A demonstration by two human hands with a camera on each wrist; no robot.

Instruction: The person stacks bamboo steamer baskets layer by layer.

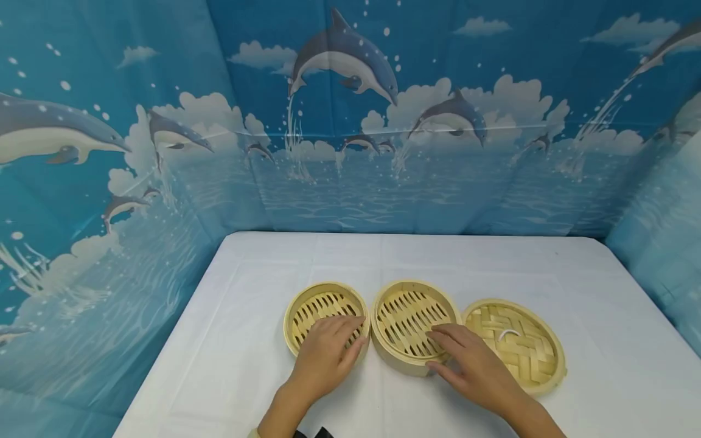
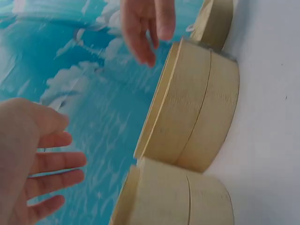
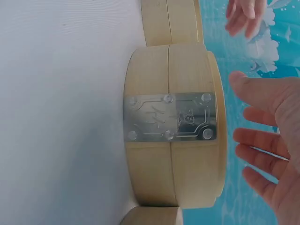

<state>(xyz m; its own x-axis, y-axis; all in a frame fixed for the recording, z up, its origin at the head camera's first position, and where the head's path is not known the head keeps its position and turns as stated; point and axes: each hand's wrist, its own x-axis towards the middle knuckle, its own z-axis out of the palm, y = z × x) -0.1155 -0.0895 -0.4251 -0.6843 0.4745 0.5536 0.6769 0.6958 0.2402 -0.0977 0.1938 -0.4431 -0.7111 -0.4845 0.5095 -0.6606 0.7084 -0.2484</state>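
Note:
Two round bamboo steamer baskets stand side by side, the left basket (image 1: 320, 305) close against the middle basket (image 1: 408, 319). A woven bamboo lid (image 1: 520, 350) with a small pale loop lies to their right. My left hand (image 1: 327, 356) hovers over the left basket, fingers extended; the left wrist view shows a gap between that hand (image 2: 47, 164) and the basket's wall (image 2: 171, 197). Over the right rim of the middle basket is my right hand (image 1: 473, 368), its fingers loosely spread. In the right wrist view this hand (image 3: 269, 145) stays apart from the basket (image 3: 154, 173) and holds nothing.
An embossed metal plate (image 3: 169, 117) is riveted to the middle basket's side. All three pieces rest on a white-covered table (image 1: 246, 316). Blue dolphin-print cloth (image 1: 350, 182) hangs behind and beside the table. A small black object (image 1: 323, 433) shows at the bottom edge.

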